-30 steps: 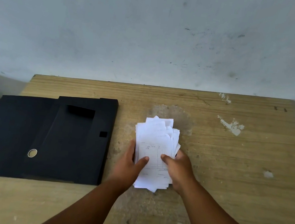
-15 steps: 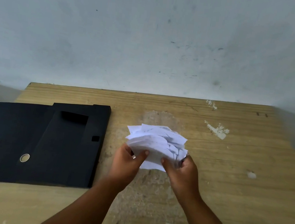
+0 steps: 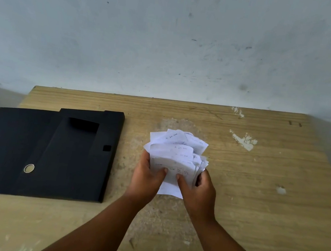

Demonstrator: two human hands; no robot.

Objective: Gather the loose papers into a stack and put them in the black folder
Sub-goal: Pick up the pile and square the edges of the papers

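Note:
An uneven stack of white papers (image 3: 175, 153) with handwriting is held above the middle of the wooden table (image 3: 255, 199). My left hand (image 3: 146, 177) grips its lower left side, thumb on top. On the lower right side my right hand (image 3: 198, 189) grips it the same way. The sheets fan out unevenly at the far end. The black folder (image 3: 42, 152) lies open and flat on the table's left part, a hand's width left of my left hand. It has a round metal ring near its front.
A pale grey wall (image 3: 170, 42) rises right behind the table's far edge. White paint marks (image 3: 244, 140) dot the table's right half. The folder's left part overhangs the table's left edge.
The stack lay flat under both hands a second ago. Both hands then lifted and tilted it, and now it leans back toward me, with its written faces showing.

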